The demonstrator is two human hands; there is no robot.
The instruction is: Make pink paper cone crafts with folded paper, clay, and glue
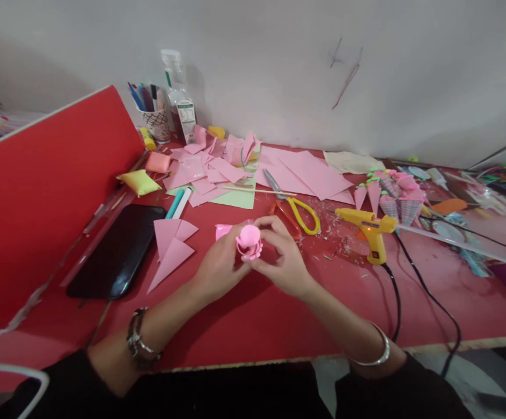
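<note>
Between my two hands is a small pink cone-like piece point(250, 240), seen from above, with a round pink blob on it and a scalloped pink edge. My left hand point(220, 262) is closed around its left side. My right hand point(283, 256) has its fingertips curled against the right side. Its lower part is hidden by my hands. Just behind my left hand lies a shiny pink packet point(223, 231). Cut pink paper pieces point(169, 250) rest left of my left hand. Scissors with orange and yellow handles point(303, 215) lie beyond my right hand.
A yellow glue gun point(368, 227) with a black cord is at the right, near a cluster of finished paper cones point(405, 195). At the left lie a black phone point(117, 250) and a tilted red board point(52, 198). Pink paper scraps point(204, 169), a bottle point(181, 105) and a pen cup point(156, 125) stand behind.
</note>
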